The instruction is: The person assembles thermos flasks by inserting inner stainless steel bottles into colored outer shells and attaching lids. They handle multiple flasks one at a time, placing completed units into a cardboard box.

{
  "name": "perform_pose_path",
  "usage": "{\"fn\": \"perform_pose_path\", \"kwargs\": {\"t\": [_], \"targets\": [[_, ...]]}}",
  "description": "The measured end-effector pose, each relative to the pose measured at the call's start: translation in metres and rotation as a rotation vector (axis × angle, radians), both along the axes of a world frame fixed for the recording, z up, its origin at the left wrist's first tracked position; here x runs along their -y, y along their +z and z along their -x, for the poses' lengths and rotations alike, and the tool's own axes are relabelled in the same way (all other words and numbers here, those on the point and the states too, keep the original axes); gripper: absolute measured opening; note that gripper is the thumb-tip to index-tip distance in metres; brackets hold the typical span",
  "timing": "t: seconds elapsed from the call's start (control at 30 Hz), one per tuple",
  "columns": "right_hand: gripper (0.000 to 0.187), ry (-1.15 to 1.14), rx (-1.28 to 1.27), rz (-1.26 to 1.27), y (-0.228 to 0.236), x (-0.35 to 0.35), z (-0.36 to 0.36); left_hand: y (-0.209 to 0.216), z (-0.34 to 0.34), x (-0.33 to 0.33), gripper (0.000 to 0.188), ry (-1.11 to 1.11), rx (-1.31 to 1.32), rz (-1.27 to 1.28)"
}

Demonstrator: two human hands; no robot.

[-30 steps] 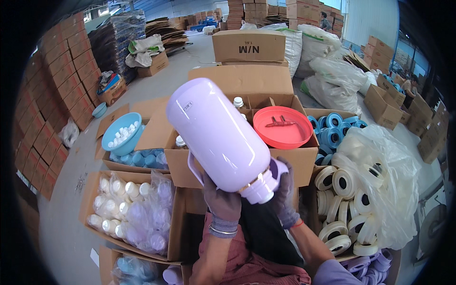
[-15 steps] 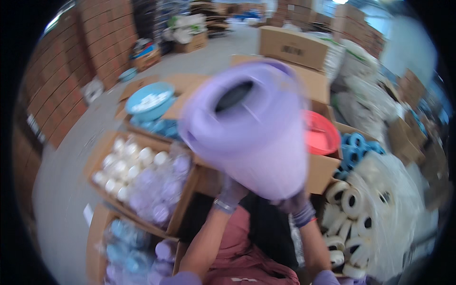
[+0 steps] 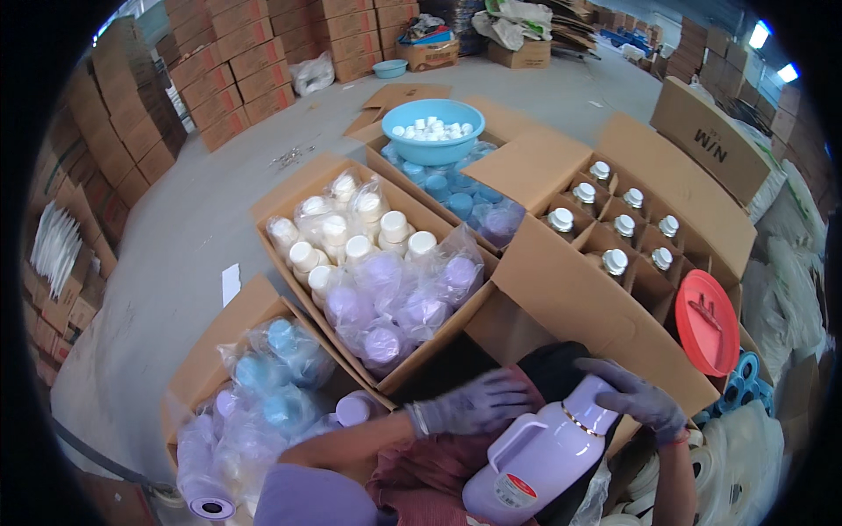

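A light purple thermos flask (image 3: 548, 451) with a side handle, a gold band at the neck and a red-and-white label lies tilted across my lap, its top toward the right. My gloved right hand (image 3: 638, 399) is closed around the top end of the flask. Left of it, my gloved left hand (image 3: 478, 403) is stretched out flat with fingers apart, near the flask's handle and holding nothing. Beyond it stands a cardboard box (image 3: 412, 373) of white and purple plastic-wrapped cups.
A divided carton (image 3: 570, 263) holds several white-capped bottles (image 3: 615, 260), with a red dish (image 3: 707, 323) at its right. A blue basin (image 3: 438, 145) of small white caps sits on another box. Blue and purple parts fill a box (image 3: 189, 373) at lower left. White rings (image 3: 645, 478) lie lower right.
The flask has come down from in front of me, base toward me, to my lap. My left hand has let go; my right hand has shifted to its top. My view has turned left.
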State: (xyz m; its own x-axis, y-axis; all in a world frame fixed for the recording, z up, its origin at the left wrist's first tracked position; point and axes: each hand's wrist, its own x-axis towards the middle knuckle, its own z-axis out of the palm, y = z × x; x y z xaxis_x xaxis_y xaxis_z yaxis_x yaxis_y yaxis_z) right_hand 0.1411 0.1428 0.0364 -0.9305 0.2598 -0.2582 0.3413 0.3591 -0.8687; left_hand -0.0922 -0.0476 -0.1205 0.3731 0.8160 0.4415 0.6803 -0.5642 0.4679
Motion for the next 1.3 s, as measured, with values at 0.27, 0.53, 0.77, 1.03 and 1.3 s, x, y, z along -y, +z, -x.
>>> {"fn": "perform_pose_path", "kwargs": {"t": [0.27, 0.53, 0.77, 1.03, 1.3], "targets": [[0.053, -0.274, 0.079, -0.085, -0.011, 0.007, 0.002, -0.087, 0.346, -0.002, 0.052, 1.453, 0.422, -0.075], [0.065, -0.61, -0.042, 0.499, -0.037, -0.008, -0.014, -0.148, 0.456, -0.029, 0.111, 1.922, 0.294, 0.481], [0.059, -0.731, -0.078, 0.662, -0.081, -0.02, -0.064, -0.152, 0.465, -0.089, 0.104, 2.011, 0.363, 0.66], [0.047, -0.454, -0.068, 0.438, -0.088, -0.034, -0.053, -0.166, 0.47, -0.033, 0.023, 1.997, 0.188, 0.213], [0.042, -0.625, 0.035, 0.19, -0.03, -0.024, -0.006, -0.034, 0.264, -0.08, 0.031, 0.742, 1.076, 0.074]]}}
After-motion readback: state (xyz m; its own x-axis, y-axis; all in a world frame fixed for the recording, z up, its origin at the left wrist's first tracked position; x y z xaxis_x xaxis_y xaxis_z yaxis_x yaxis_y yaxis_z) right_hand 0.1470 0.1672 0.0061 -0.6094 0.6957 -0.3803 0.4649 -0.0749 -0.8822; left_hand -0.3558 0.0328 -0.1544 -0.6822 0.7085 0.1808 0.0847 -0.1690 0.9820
